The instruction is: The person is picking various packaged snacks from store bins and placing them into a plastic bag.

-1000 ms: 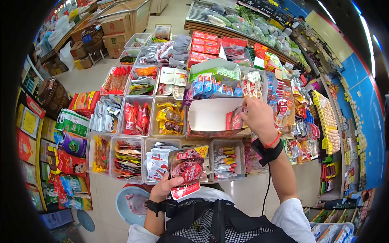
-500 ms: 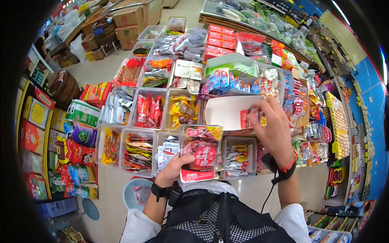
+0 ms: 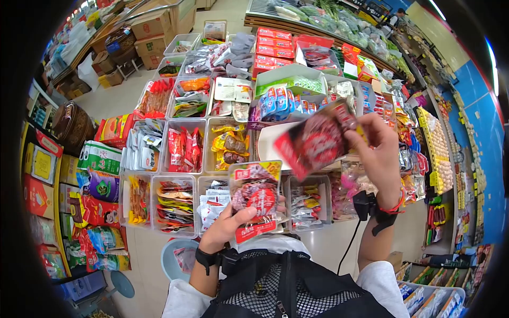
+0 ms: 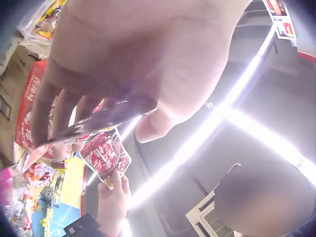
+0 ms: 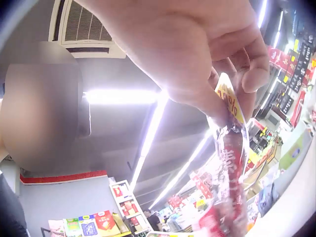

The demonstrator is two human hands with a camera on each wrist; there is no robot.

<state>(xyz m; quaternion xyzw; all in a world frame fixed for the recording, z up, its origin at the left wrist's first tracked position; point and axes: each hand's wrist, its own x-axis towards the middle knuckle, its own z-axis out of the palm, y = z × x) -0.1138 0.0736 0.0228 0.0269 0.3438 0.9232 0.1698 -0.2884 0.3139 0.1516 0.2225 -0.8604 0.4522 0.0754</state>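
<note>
My left hand (image 3: pixel 225 229) grips a red and brown snack pouch (image 3: pixel 256 197) by its lower part, thumb across the front, printed face up. The left wrist view shows that pouch nearly edge-on between thumb and fingers. To the right, my right hand (image 3: pixel 377 151) pinches a similar pouch (image 3: pixel 319 139) by its top corner, thumb against fingers. This second pouch hangs tilted, overlapping the white carton (image 3: pixel 268 139) in the head view. In the right wrist view its yellow-marked corner (image 5: pixel 230 98) sits between thumb and fingers.
Clear plastic bins of packaged snacks (image 3: pixel 175 204) spread over the display in front. A light blue bucket (image 3: pixel 168 262) stands on the floor at lower left. Egg trays (image 3: pixel 432 151) line the right side, and bagged goods (image 3: pixel 103 185) fill a shelf at left.
My right hand has drawn a pouch up out of the white carton and moved right and toward me with it. The left hand still holds its pouch, which has tilted slightly.
</note>
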